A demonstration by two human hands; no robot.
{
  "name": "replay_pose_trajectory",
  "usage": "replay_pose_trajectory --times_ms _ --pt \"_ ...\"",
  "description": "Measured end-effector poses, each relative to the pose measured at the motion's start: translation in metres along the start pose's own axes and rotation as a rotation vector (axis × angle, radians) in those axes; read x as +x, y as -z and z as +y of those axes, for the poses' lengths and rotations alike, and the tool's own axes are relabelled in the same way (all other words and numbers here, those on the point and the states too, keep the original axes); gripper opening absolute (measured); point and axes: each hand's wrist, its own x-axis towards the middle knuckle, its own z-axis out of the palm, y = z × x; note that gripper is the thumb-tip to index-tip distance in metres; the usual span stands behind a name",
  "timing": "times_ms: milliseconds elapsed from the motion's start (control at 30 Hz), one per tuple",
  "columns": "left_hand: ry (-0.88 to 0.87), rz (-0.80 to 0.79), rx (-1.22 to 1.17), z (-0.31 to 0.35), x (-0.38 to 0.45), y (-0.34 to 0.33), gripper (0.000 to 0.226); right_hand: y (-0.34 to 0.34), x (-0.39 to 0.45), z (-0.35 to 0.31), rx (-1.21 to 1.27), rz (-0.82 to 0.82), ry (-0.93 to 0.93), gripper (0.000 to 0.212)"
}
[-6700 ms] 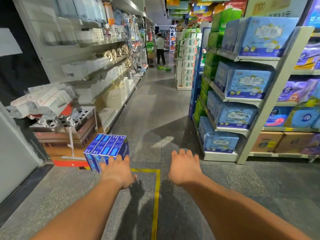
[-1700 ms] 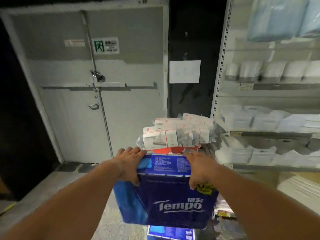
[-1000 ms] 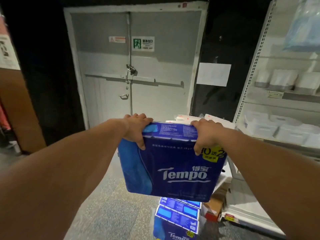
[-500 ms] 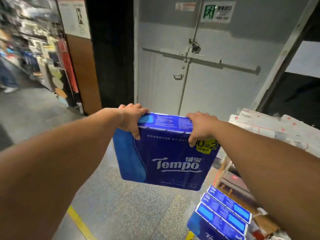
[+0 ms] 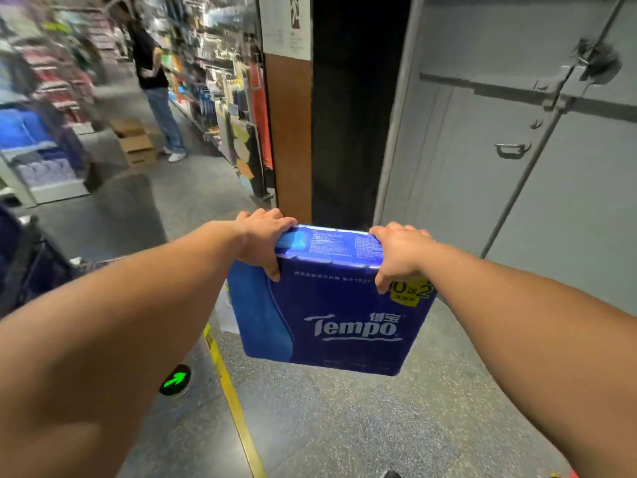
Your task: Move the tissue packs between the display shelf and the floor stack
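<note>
Turned away from the floor stack, which has dropped out of view since half a second ago, the view now takes in a shop aisle to the left of the grey double door. Both hands keep their hold on the blue tissue pack, carried in the air above the speckled grey floor. On the left hand, the fingers curl over the pack's top left corner and the thumb presses down its front. Likewise, the right hand wraps the top right corner. Below the fingers, white lettering reads "Tempo"; just under the right fingertips, a yellow label shows "10" and "2". A yellow floor line runs beneath the pack, with a green arrow marker beside it. Blurred, a person in a black top stands in the aisle beside cardboard boxes.
</note>
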Motion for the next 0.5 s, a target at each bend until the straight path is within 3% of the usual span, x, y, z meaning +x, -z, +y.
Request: replay_pose_trajectory --times_ms 300,500 --pt "0.292 0.019 -0.074 -0.12 0.111 0.006 0.112 0.049 0.237 -0.036 -0.085 -0.028 0.292 0.106" --pt "0.484 0.045 -0.178 -0.203 0.146 0.001 0.109 0.089 0.361 -0.101 -0.198 -0.027 0.522 0.104"
